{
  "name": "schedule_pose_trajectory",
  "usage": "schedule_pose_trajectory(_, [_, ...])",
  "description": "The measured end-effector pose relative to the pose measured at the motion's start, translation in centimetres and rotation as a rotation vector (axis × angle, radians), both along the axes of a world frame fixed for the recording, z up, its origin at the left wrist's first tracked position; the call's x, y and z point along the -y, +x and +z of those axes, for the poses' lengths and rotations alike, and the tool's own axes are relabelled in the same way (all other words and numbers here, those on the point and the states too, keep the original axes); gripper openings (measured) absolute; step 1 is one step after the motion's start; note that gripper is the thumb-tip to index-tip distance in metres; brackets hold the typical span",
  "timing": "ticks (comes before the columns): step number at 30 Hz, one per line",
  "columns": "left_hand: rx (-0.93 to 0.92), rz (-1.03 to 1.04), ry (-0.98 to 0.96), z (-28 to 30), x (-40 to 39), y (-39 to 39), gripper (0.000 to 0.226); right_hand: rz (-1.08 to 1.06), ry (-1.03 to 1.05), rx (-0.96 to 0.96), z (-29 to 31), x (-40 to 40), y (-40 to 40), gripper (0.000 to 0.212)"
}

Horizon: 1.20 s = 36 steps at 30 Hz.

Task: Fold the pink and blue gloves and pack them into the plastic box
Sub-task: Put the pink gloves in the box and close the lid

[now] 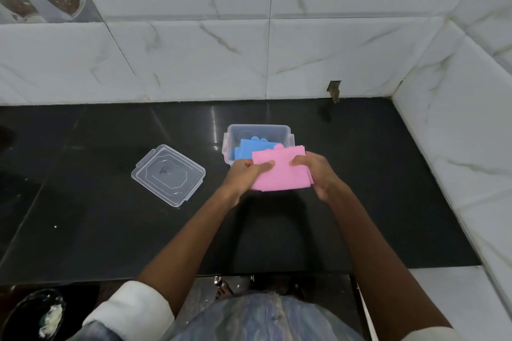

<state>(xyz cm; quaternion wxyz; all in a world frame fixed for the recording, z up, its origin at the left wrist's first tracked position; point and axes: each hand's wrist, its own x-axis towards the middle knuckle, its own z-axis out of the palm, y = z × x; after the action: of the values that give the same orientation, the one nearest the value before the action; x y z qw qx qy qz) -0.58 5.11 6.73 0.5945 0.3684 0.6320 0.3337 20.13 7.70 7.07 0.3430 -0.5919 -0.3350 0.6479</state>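
Head view: both hands pinch the folded pink glove (279, 171) just above the near rim of the box (257, 130), left hand (245, 174) at its left edge, right hand (315, 171) at its right. Blue glove (249, 148) already lies inside. Risk, as I judge it: the fold springs open on release, or the pink bundle catches the rim and tips the light box. Lid (168, 174) lies well left; the counter (374, 174) offers open room, with walls behind and right.
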Motion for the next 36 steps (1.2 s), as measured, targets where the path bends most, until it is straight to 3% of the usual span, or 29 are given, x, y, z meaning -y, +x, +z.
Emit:
schedule_pose_trajectory(3, [-0.12, 0.058, 0.086, 1.0, -2.1, -1.1, 0.027, -0.002, 0.094, 0.095, 1.2, -1.8, -1.6, 0.032])
schedule_pose_trajectory(6, [-0.374, 0.066, 0.14, 1.5, -4.8, -2.2, 0.037, 0.003, 0.122, 0.196, 1.9, -3.8, -3.3, 0.013])
schedule_pose_trajectory(9, [-0.644, -0.05, 0.137, 1.6, -7.4, -2.9, 0.045, 0.02, 0.159, 0.326, 1.6, -5.7, -4.6, 0.021])
schedule_pose_trajectory(12, [-0.855, -0.105, 0.091, 1.1, -9.0, -3.2, 0.054, 0.114, 0.263, 0.575, 0.7, -7.0, -5.5, 0.017])
schedule_pose_trajectory(16, [-1.036, -0.151, 0.047, -0.2, -9.8, -2.9, 0.053, 0.219, 0.352, 0.843, -0.9, -7.5, -6.0, 0.033])
schedule_pose_trajectory(20, [-1.24, -0.224, 0.119, -1.2, -9.9, -2.3, 0.046, 0.259, 0.386, 0.982, -1.4, -7.2, -6.4, 0.037])
schedule_pose_trajectory(23, [-1.399, -0.284, 0.176, -1.1, -10.0, -1.8, 0.049, 0.317, 0.526, 1.219, -1.9, -6.2, -7.2, 0.05])
schedule_pose_trajectory(26, [-1.392, -0.244, 0.261, -1.1, -9.4, -1.9, 0.069, 0.374, 0.692, 1.358, -2.7, -5.5, -7.5, 0.047])
schedule_pose_trajectory(28, [-1.361, -0.217, 0.345, -1.4, -8.8, -2.3, 0.075, 0.427, 0.667, 1.289, -3.1, -5.7, -7.3, 0.046])
schedule_pose_trajectory(33, [-1.343, -0.342, 0.468, -3.0, -8.4, -2.9, 0.03, 0.519, 0.584, 1.202, -2.6, -5.9, -7.1, 0.063])
schedule_pose_trajectory(36, [-1.332, -0.307, 0.494, -3.6, -7.9, -3.0, 0.028, 0.539, 0.596, 1.237, -2.9, -5.7, -7.4, 0.068])
